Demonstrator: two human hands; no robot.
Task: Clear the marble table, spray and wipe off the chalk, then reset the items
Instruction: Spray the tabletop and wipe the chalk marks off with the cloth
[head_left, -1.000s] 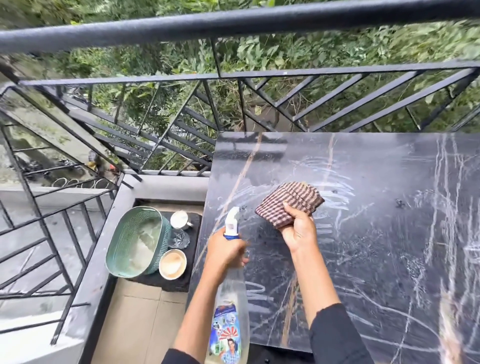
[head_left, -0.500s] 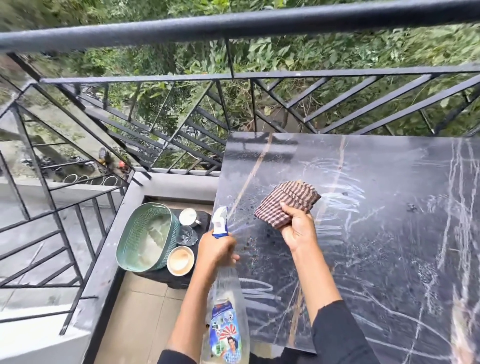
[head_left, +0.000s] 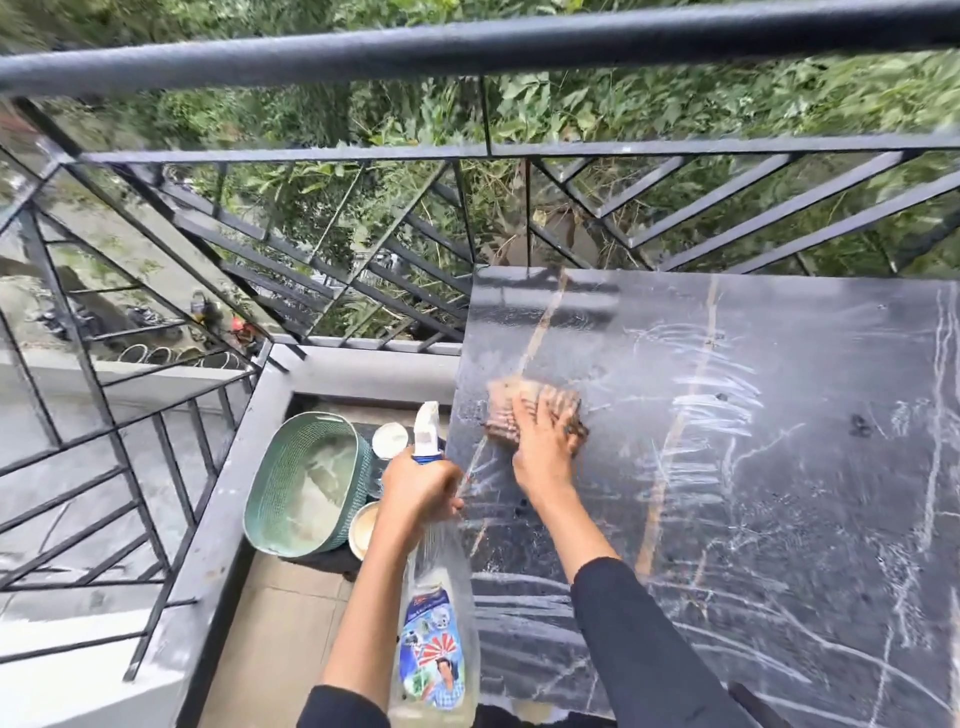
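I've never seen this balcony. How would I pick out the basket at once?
Find the dark marble table, chalked with white scribbles, beside the black railing. On the floor by its left edge, in the balcony corner, a few things sit together. The basket is the biggest: an oval, teal-green woven tub, unlike the two small pale round dishes next to it.

Open room lay over the right and near parts of the table (head_left: 805, 493), where only chalk (head_left: 696, 415) streaks crossed the stone. Towards its far left the right hand (head_left: 545, 447) lay flat on the cloth (head_left: 504, 421). The left hand (head_left: 421, 488) held the bottle (head_left: 434, 623) along the left edge, blocking that side. On the floor beyond, a basket (head_left: 306, 483) and two bowls (head_left: 390, 439) crowded the corner. The railing (head_left: 467, 47) closed off the far side just behind the table.
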